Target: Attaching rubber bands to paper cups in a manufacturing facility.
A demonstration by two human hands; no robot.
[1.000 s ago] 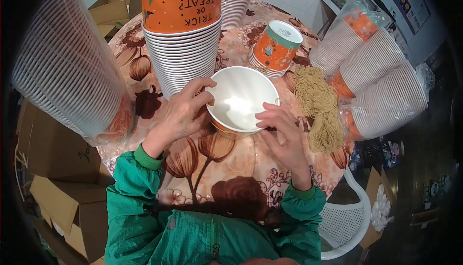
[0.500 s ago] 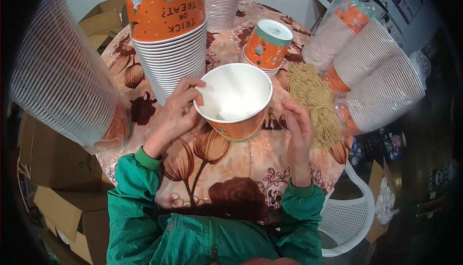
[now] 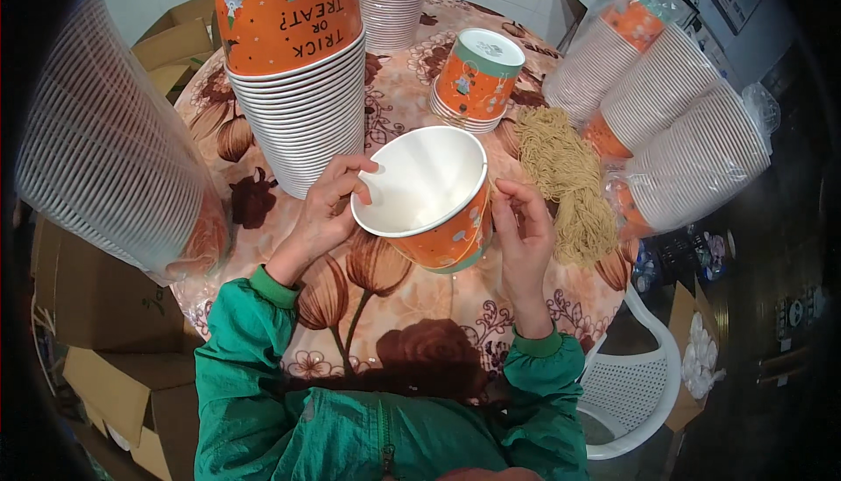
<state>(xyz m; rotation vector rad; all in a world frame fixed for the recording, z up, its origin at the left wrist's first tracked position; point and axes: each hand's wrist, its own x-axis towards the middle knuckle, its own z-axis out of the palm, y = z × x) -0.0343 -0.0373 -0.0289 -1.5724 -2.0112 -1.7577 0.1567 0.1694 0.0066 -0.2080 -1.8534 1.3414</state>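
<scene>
A paper bucket (image 3: 438, 240), white inside and orange with a green base outside, is tilted over the table in front of me. My left hand (image 3: 326, 205) grips its left rim, thumb and fingers closed over the edge. At its right side my right hand (image 3: 526, 231) pinches a thin tan cord (image 3: 489, 196) close to the rim. That cord hangs in a loop across the bucket's front; how its ends are fixed cannot be made out. A bundle of tan cords (image 3: 569, 187) lies just beyond my right hand.
Behind my left hand rises a tall stack of upturned buckets (image 3: 298, 104). A short upturned stack (image 3: 477, 82) sits farther back. Plastic-wrapped stacks stand at left (image 3: 114, 148) and lie at right (image 3: 674, 122). Cardboard boxes (image 3: 114, 385) and a white chair (image 3: 626, 385) flank the flowered table (image 3: 438, 306).
The bucket has tipped further, its opening turning left. My right hand has come in from beside it to pinch the cord near the rim. The left hand keeps its grip.
</scene>
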